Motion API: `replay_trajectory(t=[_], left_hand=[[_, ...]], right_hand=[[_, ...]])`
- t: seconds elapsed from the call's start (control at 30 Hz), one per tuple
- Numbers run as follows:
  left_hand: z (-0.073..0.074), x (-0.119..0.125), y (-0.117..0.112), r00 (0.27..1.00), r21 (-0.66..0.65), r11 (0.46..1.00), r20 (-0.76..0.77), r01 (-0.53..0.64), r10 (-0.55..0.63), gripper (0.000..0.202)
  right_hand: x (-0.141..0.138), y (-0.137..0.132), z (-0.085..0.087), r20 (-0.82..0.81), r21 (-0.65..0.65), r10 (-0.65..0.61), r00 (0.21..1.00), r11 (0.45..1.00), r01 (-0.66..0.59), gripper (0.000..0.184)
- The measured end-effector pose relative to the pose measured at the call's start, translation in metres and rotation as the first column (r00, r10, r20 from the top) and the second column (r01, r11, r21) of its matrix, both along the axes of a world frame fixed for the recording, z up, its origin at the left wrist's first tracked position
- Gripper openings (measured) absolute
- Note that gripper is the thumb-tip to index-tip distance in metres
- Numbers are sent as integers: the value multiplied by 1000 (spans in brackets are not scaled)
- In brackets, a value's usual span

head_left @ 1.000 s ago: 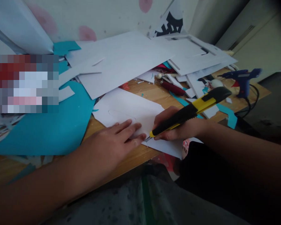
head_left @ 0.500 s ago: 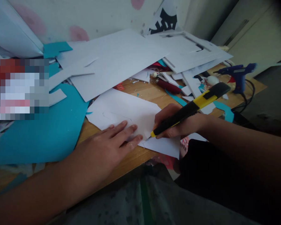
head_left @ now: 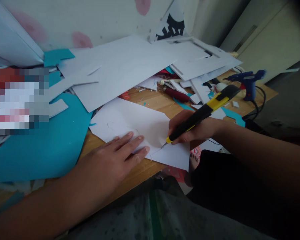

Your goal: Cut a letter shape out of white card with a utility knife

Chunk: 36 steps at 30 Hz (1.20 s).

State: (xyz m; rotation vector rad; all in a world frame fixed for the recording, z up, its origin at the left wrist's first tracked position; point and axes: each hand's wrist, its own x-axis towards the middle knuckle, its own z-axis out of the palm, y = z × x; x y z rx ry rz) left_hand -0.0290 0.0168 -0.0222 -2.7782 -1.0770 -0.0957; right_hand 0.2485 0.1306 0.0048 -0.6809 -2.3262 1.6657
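The left hand (head_left: 116,154) presses flat, fingers spread, holding nothing, on a white sheet (head_left: 151,125) at the near edge of the wooden table (head_left: 148,99). Just right, the right hand (head_left: 183,130) grips a yellow-and-black utility knife (head_left: 202,115), handle slanting up rightward, blade tip at a thin line's right end. Far back, black lettering (head_left: 173,27) is unreadable; no brand shows legibly.

Sheet (head_left: 122,115) on tbl (head_left: 137,96) at front edge; big board (head_left: 120,70) behind; card (head_left: 52,150) L; glue gun (head_left: 248,83) back R

No readable text or labels
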Motion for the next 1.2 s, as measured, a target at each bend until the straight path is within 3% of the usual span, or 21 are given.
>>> replay_trajectory(t=[0.07, 0.13, 0.27, 0.37, 0.47, 0.63, 0.8, 1.0, 1.2], left_hand=[[3, 2, 0, 1000, 4, 1000, -12, -4, 4, 54], [7, 5, 0, 1000, 2, 1000, -28, -5, 5, 50], [11, 9, -1, 998, -2, 1000, -60, 3, -3, 45], [6, 9, -3, 997, 12, 1000, -72, 11, -10, 50], [2, 9, -4, 997, 10, 1000, -79, 21, -20, 55], [1, 11, -4, 998, -52, 999, -66, -12, 9, 51], [2, 14, -4, 999, -56, 998, -34, -23, 21, 49], [4, 16, -4, 999, -86, 996, -22, -28, 26, 48], [10, 18, -3, 999, -123, 992, -30, -25, 22, 45]], right_hand=[[1, -1, -1, 12, -29, -71, 997, 997, 71, 14], [2, -5, -4, -49, -88, -250, 967, 966, 245, 13], [-5, -28, -13, -189, -214, -653, 734, 757, 618, 12], [-18, -52, -19, -174, -85, -784, 595, 614, 784, 19], [-28, -69, -23, -178, 104, -824, 538, 528, 843, 19], [-35, -74, -27, -171, 278, -807, 565, 510, 814, 18], [-36, -75, -29, -213, 461, -790, 575, 437, 772, 17], [-37, -74, -29, -294, 471, -733, 613, 447, 760, 16], [-37, -73, -26, -223, 463, -729, 647, 505, 728, 14]])
